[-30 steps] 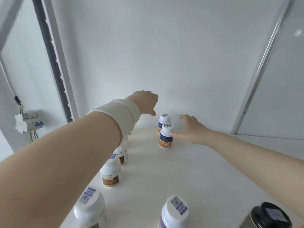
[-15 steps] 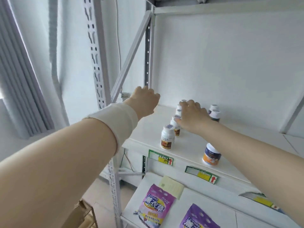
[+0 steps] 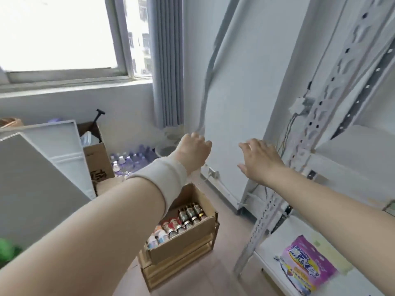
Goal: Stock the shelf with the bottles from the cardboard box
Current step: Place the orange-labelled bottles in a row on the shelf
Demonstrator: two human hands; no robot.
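Window (image 3: 57, 33): at the far left and high up, very bright, with a grey curtain (image 3: 168, 60) hanging on its right side.
White panels (image 3: 42, 167): they lean at the left, with an open brown carton (image 3: 97, 159) behind them.
Water pack (image 3: 132, 161): small clear bottles with purple caps, on the floor under the curtain.
Left hand (image 3: 195, 150): stretched forward in the air, seen from the back. The fingers are loosely curled and hold nothing. A white wrap (image 3: 162, 180) goes around the wrist.
Cardboard box (image 3: 181, 244): on the floor, on top of a low brown stack (image 3: 177, 270). It is below the left forearm, well under both hands.
Bottles (image 3: 181, 218): they stand in rows inside the cardboard box, and no hand touches them.
Right hand (image 3: 259, 161): also in the air, fingers spread and released, empty, near the shelf post.
Shelf (image 3: 352, 150): white metal, at the right, with a perforated upright (image 3: 320, 116).
Purple bag (image 3: 305, 265): it lies on the lower shelf board, under the right forearm.
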